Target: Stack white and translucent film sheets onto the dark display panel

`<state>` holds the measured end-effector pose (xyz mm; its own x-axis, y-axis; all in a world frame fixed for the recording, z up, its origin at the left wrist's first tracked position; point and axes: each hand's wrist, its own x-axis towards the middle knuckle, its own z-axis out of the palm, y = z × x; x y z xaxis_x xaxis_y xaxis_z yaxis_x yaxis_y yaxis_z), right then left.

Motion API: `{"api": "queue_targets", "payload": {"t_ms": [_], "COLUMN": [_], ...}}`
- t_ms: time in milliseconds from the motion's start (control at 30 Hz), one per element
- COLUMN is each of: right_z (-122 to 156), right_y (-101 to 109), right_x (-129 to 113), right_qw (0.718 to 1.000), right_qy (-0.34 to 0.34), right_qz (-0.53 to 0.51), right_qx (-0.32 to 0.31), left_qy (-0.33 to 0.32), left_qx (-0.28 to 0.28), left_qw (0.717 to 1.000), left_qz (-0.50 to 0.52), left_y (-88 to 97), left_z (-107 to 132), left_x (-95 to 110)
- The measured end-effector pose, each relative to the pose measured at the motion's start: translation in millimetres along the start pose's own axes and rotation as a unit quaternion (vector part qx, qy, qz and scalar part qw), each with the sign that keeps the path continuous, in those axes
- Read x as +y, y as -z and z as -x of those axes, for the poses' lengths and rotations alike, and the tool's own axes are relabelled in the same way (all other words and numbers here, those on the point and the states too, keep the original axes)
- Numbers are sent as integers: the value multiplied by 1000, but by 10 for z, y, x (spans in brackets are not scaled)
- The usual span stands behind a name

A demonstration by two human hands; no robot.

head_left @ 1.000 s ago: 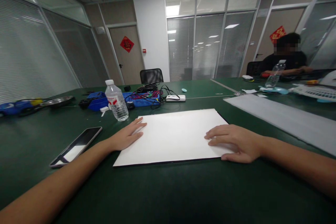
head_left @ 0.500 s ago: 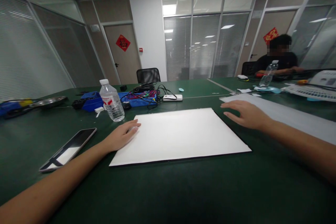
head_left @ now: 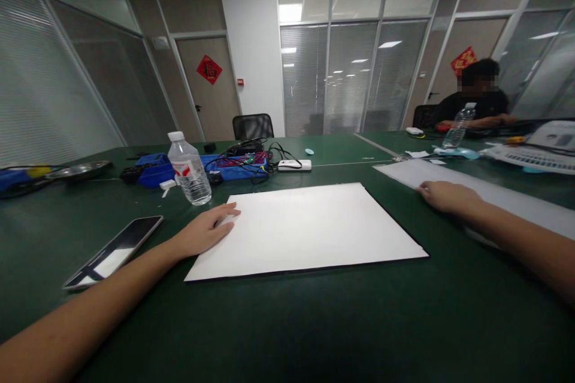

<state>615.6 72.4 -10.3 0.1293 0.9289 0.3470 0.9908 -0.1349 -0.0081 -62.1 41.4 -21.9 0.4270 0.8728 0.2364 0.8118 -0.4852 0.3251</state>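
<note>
A white board with a dark edge (head_left: 305, 230) lies flat before me; it looks like a stack of paper or a panel. My left hand (head_left: 207, 228) rests on its left edge, fingers stretched and slightly apart. Off to the right lies a long white sheet (head_left: 503, 197). At its near edge my right hand (head_left: 449, 196) is closed, the fingertips curled in and mostly hidden. Part of that sheet shows below the right wrist.
A phone (head_left: 114, 251) lies left of my forearm. Behind it stands a water bottle (head_left: 189, 169) near a blue tray (head_left: 242, 171) with cables. A white power strip (head_left: 294, 165) is at the back. Across the table sits a person (head_left: 478, 99) by another bottle (head_left: 459, 125).
My right hand has moved right, from beside the board to the edge of the long sheet, and its fingers have closed. The sheet's near edge now shows below the wrist. My left hand stays put.
</note>
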Motion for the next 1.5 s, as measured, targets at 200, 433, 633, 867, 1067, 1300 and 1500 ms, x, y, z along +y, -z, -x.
{"api": "queue_targets", "payload": {"t_ms": [200,433,633,867,1067,1300,1500], "right_z": [151,564,990,962,781,933,1141], "right_y": [248,385,548,586,431,457,546], "right_x": [-384,-1172,-1634,-1573,-1411,-1568,-1725], "right_qw": [997,963,903,872,933,902,880], "right_qy": [24,255,422,474,354,416,424], "right_qz": [67,75,-75,-119,-70,-118,-208], "right_qx": [-28,33,24,-20,-2,-17,-59], "left_qy": [-18,-12,-11,-18,-11,-7,-6], "left_qx": [-12,-19,-14,-22,-28,-24,-15], "left_qw": [999,999,1000,999,999,999,1000], "left_qz": [-24,-24,-13,-29,-32,-21,-2], "left_y": [41,56,44,38,61,54,45], "left_z": [21,34,28,25,17,18,11], "left_x": [57,60,48,56,94,79,114]}}
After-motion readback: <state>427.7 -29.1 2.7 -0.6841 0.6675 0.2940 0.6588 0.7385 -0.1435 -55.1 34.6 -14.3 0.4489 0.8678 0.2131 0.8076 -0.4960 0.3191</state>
